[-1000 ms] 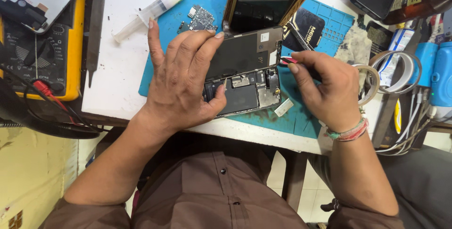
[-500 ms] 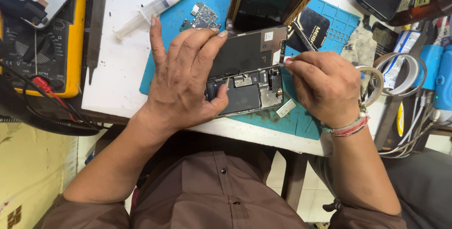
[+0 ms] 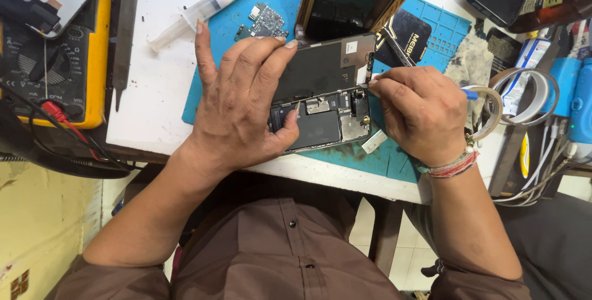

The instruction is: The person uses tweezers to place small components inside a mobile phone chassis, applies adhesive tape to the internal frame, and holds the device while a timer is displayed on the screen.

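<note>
— How are the arms set?

— Both forearms come up from the lap and meet over an opened phone [image 3: 324,93] lying on a blue work mat [image 3: 246,10]. The left hand [image 3: 237,99] lies flat and spread across the phone's left half, palm down, fingers fanned away from the body, thumb tucked against the near edge by the dark battery.

— Open, then?

— Open and pressing, gripping nothing; it only pins the phone in place. The right hand [image 3: 419,115] is curled shut, fingertips pinched around a thin tool with a blue handle [image 3: 470,94] that pokes out past the knuckles. Its tip sits at the phone's right edge, too small to see exactly what it touches.

— And around them?

— Beyond the left fingertips lie a small circuit board [image 3: 266,21] and a clear syringe [image 3: 200,10]. Further left of that hand sits a yellow multimeter [image 3: 92,59] with a red lead. Just past the right hand lies a flat black pouch with pale lettering [image 3: 410,38]; to its right are rolls of tape [image 3: 524,96] and a blue-and-white tube-shaped package [image 3: 523,65]. Under the right hand's heel, a small white strip [image 3: 374,141] rests on the mat
</note>
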